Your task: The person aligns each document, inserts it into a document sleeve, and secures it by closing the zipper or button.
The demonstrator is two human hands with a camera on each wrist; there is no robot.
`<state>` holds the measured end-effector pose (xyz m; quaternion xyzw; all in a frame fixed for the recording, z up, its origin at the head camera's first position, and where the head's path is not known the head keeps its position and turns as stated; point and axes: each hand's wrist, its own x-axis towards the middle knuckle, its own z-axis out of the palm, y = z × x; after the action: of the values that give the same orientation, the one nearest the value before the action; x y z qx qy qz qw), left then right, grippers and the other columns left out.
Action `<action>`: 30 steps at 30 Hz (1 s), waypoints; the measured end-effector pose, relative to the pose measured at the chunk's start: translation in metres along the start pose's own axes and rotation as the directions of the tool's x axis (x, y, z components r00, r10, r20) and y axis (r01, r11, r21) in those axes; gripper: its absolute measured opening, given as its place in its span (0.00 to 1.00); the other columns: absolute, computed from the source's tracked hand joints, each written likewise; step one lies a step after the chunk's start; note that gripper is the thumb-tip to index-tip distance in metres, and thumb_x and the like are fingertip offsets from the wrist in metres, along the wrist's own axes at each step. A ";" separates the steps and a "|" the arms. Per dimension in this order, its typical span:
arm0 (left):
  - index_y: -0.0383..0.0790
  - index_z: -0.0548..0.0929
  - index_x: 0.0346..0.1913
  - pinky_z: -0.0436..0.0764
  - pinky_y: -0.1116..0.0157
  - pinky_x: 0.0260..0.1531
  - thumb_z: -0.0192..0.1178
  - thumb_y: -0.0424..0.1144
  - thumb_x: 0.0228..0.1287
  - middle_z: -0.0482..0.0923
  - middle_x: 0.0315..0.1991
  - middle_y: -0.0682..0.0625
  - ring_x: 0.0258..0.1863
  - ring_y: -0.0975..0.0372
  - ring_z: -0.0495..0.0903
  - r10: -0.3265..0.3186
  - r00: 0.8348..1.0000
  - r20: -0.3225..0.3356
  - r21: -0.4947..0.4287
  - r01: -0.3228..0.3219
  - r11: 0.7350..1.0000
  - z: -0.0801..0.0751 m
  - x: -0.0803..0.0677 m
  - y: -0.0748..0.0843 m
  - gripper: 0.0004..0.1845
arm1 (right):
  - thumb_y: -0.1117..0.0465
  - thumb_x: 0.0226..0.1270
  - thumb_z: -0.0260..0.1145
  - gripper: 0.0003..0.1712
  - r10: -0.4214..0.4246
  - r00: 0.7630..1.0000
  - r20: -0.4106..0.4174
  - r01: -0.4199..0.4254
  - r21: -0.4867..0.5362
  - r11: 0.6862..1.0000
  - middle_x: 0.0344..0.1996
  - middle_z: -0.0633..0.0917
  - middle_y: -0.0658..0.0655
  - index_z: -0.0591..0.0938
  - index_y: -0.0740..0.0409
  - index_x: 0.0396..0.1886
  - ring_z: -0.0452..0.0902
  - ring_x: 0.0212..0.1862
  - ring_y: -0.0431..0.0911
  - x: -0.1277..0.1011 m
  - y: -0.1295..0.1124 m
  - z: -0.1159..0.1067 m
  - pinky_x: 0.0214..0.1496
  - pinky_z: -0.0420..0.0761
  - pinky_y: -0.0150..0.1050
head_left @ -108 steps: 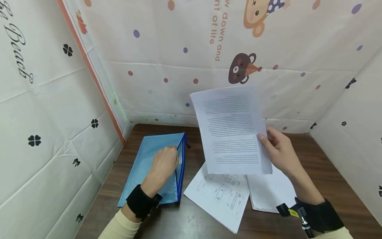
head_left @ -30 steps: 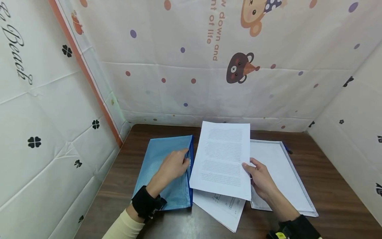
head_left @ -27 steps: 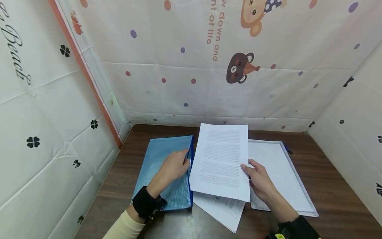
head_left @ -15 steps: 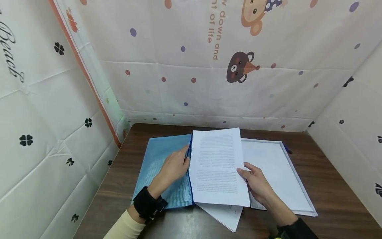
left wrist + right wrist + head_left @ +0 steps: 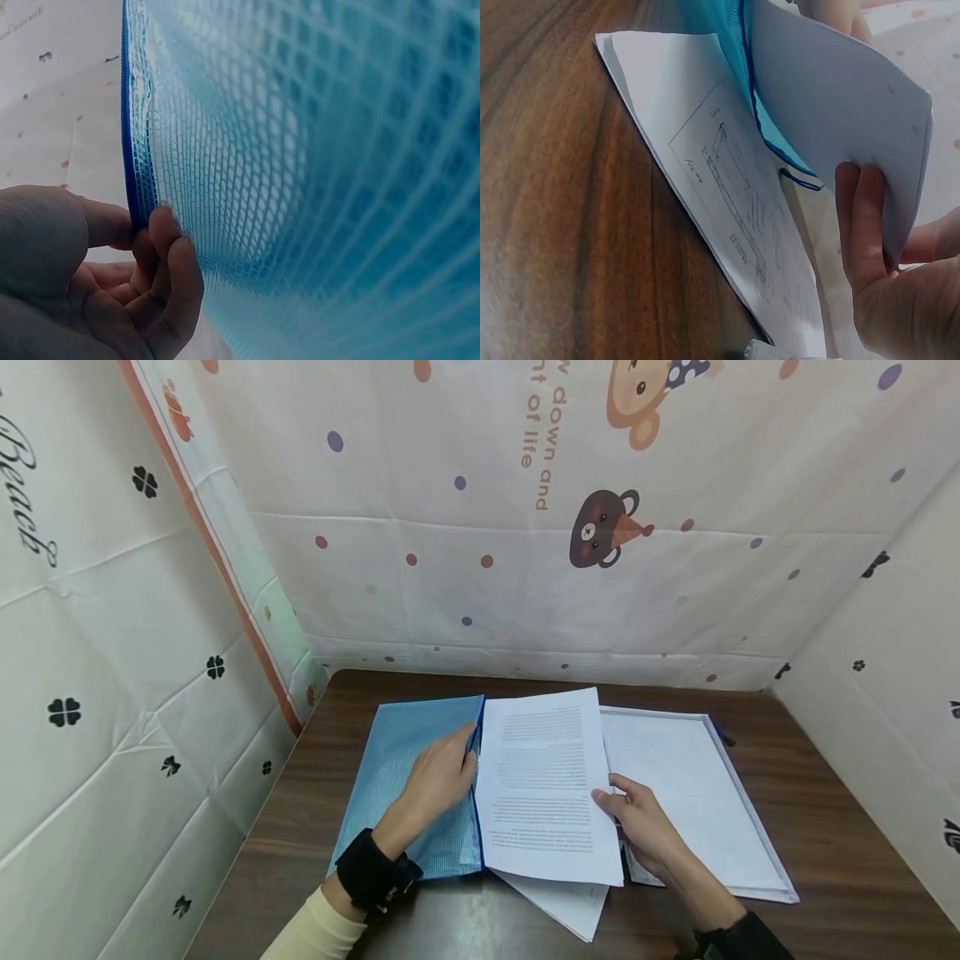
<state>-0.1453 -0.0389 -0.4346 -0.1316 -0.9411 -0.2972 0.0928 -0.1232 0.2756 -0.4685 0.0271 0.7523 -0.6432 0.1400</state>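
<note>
A blue mesh zip pouch (image 5: 408,777) lies on the brown table (image 5: 825,827). My left hand (image 5: 442,772) pinches its dark blue open edge (image 5: 129,150), lifting it. My right hand (image 5: 633,814) holds a stapled sheaf of printed text pages (image 5: 543,781) by its right edge, thumb on top and fingers (image 5: 862,217) underneath. The sheaf's left edge lies at the pouch's opening (image 5: 757,112). Whether it is inside, I cannot tell.
A sheet with a technical drawing (image 5: 727,195) lies flat under the sheaf, its corner (image 5: 577,910) sticking out toward me. A white zip pouch (image 5: 697,793) lies at the right. Patterned fabric walls (image 5: 525,527) close in the table on three sides.
My right hand has lowered the sheaf from upright in the air down to the table and slid it left to the pouch's open edge. My left hand stayed on that edge.
</note>
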 end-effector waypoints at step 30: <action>0.33 0.74 0.74 0.66 0.69 0.19 0.58 0.32 0.78 0.71 0.23 0.55 0.18 0.65 0.68 0.090 0.986 0.137 -0.029 -0.087 0.996 0.004 -0.001 0.012 0.25 | 0.61 0.86 0.55 0.24 0.003 1.000 0.023 -0.003 0.023 1.000 0.55 0.87 0.65 0.71 0.60 0.76 0.90 0.49 0.57 0.004 0.002 0.016 0.45 0.89 0.48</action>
<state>-0.1414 -0.0271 -0.4318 -0.1945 -0.9351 -0.2937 0.0390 -0.1239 0.2595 -0.4735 0.0223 0.7430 -0.6520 0.1493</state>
